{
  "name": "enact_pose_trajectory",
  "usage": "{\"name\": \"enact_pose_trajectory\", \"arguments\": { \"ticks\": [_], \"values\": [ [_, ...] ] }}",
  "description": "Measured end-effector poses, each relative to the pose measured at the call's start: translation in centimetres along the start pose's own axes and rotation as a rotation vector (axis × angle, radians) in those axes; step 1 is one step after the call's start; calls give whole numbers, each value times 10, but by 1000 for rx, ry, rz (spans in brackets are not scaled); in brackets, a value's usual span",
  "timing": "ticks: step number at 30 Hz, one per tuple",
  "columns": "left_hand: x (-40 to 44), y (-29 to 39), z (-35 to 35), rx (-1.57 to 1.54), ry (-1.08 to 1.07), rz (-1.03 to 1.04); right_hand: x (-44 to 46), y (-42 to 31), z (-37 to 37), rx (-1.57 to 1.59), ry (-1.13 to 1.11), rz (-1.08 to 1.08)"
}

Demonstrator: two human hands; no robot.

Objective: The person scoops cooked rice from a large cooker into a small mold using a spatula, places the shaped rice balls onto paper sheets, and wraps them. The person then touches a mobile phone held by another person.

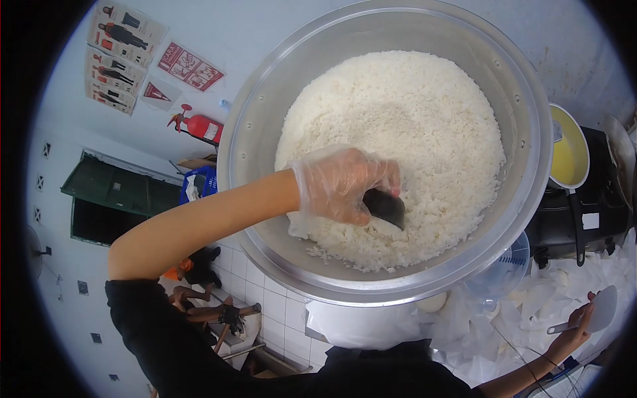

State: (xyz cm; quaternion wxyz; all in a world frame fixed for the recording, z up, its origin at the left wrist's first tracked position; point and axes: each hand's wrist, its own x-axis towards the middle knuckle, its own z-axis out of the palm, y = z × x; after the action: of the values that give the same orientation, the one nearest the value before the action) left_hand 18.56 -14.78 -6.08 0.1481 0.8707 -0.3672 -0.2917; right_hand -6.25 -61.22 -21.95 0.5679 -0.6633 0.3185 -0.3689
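Observation:
My left hand (pixel 348 186), in a clear plastic glove, reaches into a large metal pot (pixel 259 152). Its fingers are closed round a small black cup (pixel 386 208), which is partly sunk in white cooked rice (pixel 398 113). Rice fills much of the pot, with a shallow hollow near its middle. At the lower right, my right hand (pixel 576 326) grips a flat, pale paddle (pixel 604 309), away from the pot and above white paper sheets (pixel 557 285). Its fingers are wrapped round the lower part of the paddle.
Right of the pot, a pan (pixel 568 149) with yellow contents sits by a black stove (pixel 570 219). A clear plastic container (pixel 507 265) is below the pot's rim. A fire extinguisher (pixel 202 127) hangs on the wall. Another person (pixel 192 272) is at the lower left.

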Motion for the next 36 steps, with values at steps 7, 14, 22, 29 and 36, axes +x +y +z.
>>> {"name": "enact_pose_trajectory", "arguments": {
  "ticks": [7,14,22,29,36],
  "values": [
    [-21,8,-2,-14,60,96,7,-2,5,6,16,-34],
    [-33,7,-11,-89,59,114,10,-1,7,-15,-11,-59],
    [-33,-17,-40,-305,18,-142,8,-6,17,9,-25,-59],
    [13,-17,-27,-34,278,-65,3,-14,21,-13,-24,-52],
    [44,-14,3,-127,115,-278,-2,-26,22,-52,-83,-46]
  ]
}}
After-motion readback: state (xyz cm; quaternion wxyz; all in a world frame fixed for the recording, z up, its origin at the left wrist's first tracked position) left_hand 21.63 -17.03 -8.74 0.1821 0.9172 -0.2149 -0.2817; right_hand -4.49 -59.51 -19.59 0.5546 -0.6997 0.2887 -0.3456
